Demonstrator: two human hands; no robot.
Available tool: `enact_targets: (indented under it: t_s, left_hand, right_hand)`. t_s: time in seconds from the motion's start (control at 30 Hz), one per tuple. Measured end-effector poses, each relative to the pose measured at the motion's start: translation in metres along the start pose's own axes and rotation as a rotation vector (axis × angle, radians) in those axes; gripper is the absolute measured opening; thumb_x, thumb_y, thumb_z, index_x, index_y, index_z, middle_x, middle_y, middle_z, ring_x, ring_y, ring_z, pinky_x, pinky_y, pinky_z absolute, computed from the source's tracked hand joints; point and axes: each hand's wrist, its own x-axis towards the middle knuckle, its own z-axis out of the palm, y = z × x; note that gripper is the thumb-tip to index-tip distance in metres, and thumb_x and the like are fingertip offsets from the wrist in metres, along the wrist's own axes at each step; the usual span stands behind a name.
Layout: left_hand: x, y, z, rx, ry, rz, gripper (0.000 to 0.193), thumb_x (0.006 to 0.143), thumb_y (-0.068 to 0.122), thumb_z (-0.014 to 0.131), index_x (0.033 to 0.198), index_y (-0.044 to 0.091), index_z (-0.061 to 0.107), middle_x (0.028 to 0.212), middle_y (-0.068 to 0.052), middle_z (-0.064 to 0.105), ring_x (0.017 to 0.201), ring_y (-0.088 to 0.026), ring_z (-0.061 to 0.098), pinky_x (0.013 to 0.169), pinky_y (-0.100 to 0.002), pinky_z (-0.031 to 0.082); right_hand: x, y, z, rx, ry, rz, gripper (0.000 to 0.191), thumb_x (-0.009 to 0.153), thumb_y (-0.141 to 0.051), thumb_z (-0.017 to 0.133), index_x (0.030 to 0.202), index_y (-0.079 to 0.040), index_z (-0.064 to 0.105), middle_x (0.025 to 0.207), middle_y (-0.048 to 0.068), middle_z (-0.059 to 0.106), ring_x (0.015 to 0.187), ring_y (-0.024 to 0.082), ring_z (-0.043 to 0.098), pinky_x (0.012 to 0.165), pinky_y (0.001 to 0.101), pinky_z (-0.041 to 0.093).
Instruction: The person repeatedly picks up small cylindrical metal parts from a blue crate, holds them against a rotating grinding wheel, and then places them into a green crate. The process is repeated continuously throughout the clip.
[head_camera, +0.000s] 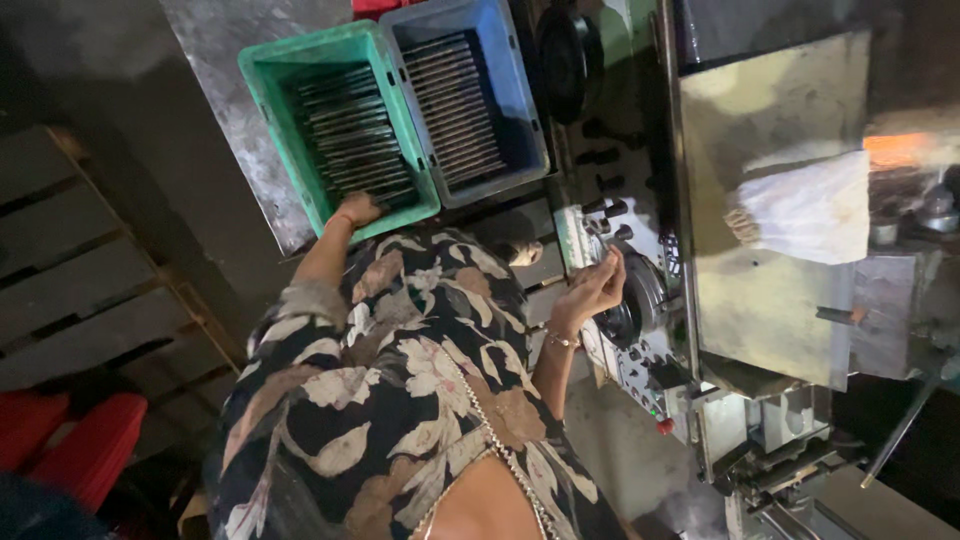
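My left hand (357, 208) reaches over the near rim of a green plastic crate (262, 92) and rests on the dark metal rods (350, 135) stacked inside; whether its fingers grip a rod is hidden. My right hand (595, 285) is raised at the machine's control panel (625, 225), fingers curled, touching the round black handwheel (632, 300) beside the black knobs. A bangle sits on that wrist. My floral garment fills the lower middle of the view.
A blue crate (530, 120) with more rods stands beside the green one on a grey metal table (225, 60). A metal machine (770, 200) with a white cloth (810, 210) stands at right. Wooden pallet (70, 270) and red items (80, 445) lie at left.
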Motion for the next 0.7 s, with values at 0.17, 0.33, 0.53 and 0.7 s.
enact_targets:
  t_s: [0.17,0.33,0.53,0.7]
  left_hand:
    - [-0.006,0.008,-0.005,0.027,0.096,0.061,0.053,0.097,0.051,0.056,0.104,0.002,0.076,0.112,-0.026,0.071,0.106,-0.044,0.068,0.093,-0.051,0.053]
    - [-0.019,-0.003,-0.033,-0.038,0.249,0.282,0.05,0.106,0.047,0.052,0.105,0.003,0.074,0.107,-0.023,0.072,0.104,-0.042,0.067,0.092,-0.051,0.052]
    - [-0.032,0.045,-0.048,-0.592,-0.087,0.963,0.035,0.099,0.032,0.069,0.118,0.003,0.064,0.102,-0.004,0.064,0.096,-0.017,0.058,0.082,-0.035,0.05]
    - [-0.025,0.151,-0.008,-0.717,-0.01,0.834,0.032,0.114,0.031,0.062,0.105,0.001,0.059,0.081,0.002,0.048,0.079,-0.014,0.047,0.069,-0.035,0.042]
  right_hand:
    - [-0.003,-0.001,0.01,0.066,-0.08,-0.008,0.02,0.107,-0.017,0.059,0.115,-0.002,0.07,0.067,-0.009,0.05,0.048,0.0,0.032,0.044,0.0218,0.024]
    - [-0.009,0.0,0.024,-0.031,-0.185,-0.024,0.022,0.106,-0.019,0.062,0.114,-0.001,0.072,0.062,-0.01,0.046,0.05,-0.001,0.034,0.045,0.0203,0.023]
    - [-0.015,-0.024,0.045,-0.218,-0.285,-0.204,0.022,0.105,-0.018,0.065,0.113,0.0,0.074,0.066,-0.008,0.051,0.055,0.0,0.039,0.048,0.0213,0.027]
    - [-0.009,-0.054,0.063,-0.1,-0.29,-0.228,0.022,0.107,-0.019,0.064,0.116,-0.001,0.072,0.07,-0.007,0.052,0.057,0.002,0.044,0.05,0.0216,0.035]
